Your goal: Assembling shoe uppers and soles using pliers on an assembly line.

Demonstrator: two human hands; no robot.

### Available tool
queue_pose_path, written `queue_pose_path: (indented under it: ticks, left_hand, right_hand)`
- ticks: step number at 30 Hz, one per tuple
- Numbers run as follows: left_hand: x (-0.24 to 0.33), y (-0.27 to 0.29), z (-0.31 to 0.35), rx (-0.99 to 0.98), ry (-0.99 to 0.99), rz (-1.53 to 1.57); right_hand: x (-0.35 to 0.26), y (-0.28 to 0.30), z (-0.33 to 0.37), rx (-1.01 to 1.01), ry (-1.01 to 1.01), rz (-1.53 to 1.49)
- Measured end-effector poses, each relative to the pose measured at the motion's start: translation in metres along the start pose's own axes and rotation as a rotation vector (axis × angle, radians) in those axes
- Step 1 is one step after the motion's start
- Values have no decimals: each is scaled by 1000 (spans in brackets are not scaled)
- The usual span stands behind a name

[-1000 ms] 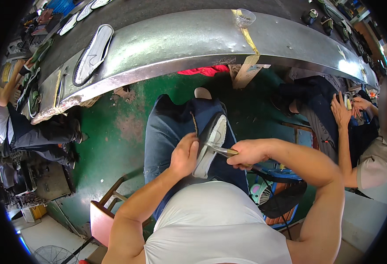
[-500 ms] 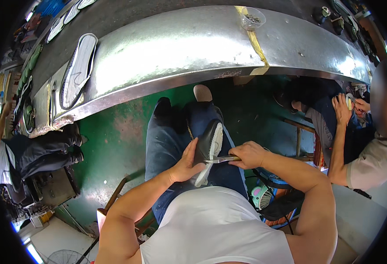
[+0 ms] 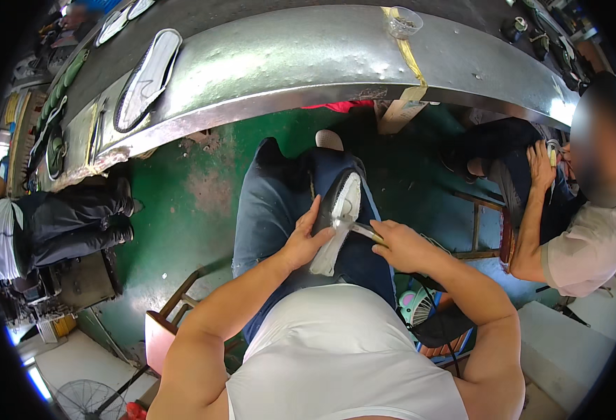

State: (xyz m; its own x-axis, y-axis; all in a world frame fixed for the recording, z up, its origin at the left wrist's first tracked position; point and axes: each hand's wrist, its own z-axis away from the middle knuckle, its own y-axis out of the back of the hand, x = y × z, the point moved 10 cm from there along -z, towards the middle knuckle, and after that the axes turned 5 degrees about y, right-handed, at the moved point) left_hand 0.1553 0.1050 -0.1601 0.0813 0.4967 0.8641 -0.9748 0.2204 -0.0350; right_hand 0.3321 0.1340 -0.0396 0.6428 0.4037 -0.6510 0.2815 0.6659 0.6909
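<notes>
A dark shoe (image 3: 332, 189) rests on my lap, its pale underside facing up and its stitched rim showing. My left hand (image 3: 305, 238) is closed around the shoe's left side, the thumb lying toward the sole. In my right hand (image 3: 397, 245) is the yellowish handle of a hammer (image 3: 362, 229). The metal head is over the middle of the sole, slightly blurred; I cannot tell whether it touches. A thin dark curved line, perhaps a thread, shows on the sole just above the head.
Ahead runs a metal-topped bench (image 3: 273, 63), carrying a white shoe sole (image 3: 150, 80) and a clear cup of small bits (image 3: 404, 24). Co-workers sit at right (image 3: 567, 238) and left (image 3: 63, 224). A wooden stool (image 3: 175, 308) and a small green fan (image 3: 416, 306) stand close by.
The hammer has turned and its head has moved up the sole to the middle. The shoe's underside now faces up more. My head view has shifted slightly.
</notes>
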Motion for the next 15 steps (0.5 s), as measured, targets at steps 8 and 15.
queue_pose_path:
  ticks: [8,15]
  left_hand:
    - [14,7,8,183,-51,22]
    - [59,6,23,295,-337,-641]
  right_hand:
    - [23,-87,-31,102,-354,-936]
    - [8,-94,-23,191,-383,-1082]
